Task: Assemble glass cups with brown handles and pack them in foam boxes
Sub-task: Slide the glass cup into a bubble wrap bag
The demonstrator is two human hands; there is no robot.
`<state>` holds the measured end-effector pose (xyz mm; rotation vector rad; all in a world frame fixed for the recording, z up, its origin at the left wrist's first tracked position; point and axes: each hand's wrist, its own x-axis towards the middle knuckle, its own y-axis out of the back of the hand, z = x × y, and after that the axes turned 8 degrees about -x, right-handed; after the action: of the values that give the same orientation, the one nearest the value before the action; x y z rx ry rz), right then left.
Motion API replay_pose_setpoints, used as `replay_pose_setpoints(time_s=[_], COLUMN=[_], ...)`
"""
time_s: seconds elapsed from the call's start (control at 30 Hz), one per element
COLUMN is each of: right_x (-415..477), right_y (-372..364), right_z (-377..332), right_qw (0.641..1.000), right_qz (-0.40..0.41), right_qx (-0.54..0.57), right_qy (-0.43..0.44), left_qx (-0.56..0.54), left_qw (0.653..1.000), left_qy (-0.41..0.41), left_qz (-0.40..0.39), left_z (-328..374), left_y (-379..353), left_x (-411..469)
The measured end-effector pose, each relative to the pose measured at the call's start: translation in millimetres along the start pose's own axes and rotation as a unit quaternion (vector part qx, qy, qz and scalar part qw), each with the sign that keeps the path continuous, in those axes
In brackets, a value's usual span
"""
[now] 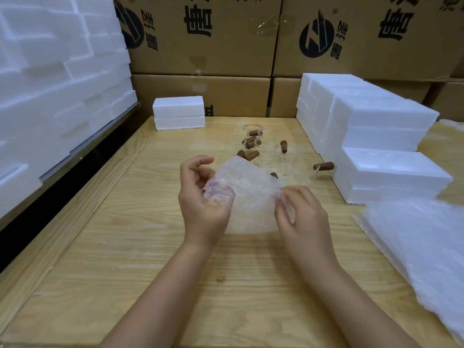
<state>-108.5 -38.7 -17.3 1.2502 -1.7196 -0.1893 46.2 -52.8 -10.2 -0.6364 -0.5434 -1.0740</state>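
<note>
I hold a piece of clear bubble wrap [247,197] above the middle of the wooden table [140,247]. My left hand [200,197] grips its left edge, fingers curled with the wrap folded over them. My right hand [298,212] pinches its right edge. Behind the wrap, several clear glass cups [270,160] with brown handles [324,166] stand and lie on the table. Two white foam boxes [178,113] are stacked at the table's far edge.
Stacks of white foam boxes [376,136] fill the table's right side, with a pile of bubble wrap sheets [424,247] in front of them. More foam pieces [55,84] are piled at the left. Cardboard cartons [206,46] form the back wall.
</note>
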Motion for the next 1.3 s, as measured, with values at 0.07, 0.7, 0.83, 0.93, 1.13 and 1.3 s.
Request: replay_pose_setpoints(time_s=[0.07,0.7,0.83,0.93,1.13,1.3], right_x=[5,19,18,21,25,22], right_y=[5,-2,1,7,21,16], right_z=[2,33,37,39,42,39], right_qw=[0.994,0.978,0.973,0.972,0.918,0.867], right_qz=[0.006,-0.173,-0.210,-0.184,-0.166,-0.206], right_qx=[0.098,-0.026,0.023,0.086,0.328,0.436], right_qy=[-0.038,-0.116,-0.095,-0.120,-0.149,-0.129], left_qx=[-0.040,0.268,0.318,0.344,0.298,0.233], left_qw=[0.997,0.958,0.946,0.934,0.937,0.947], left_qy=[0.001,0.041,0.067,0.073,0.163,0.199], left_qz=[-0.059,0.089,-0.026,-0.068,-0.080,-0.095], left_z=[-1,24,19,10,-7,-9], left_y=[4,32,18,13,8,0], left_x=[3,45,38,35,28,24])
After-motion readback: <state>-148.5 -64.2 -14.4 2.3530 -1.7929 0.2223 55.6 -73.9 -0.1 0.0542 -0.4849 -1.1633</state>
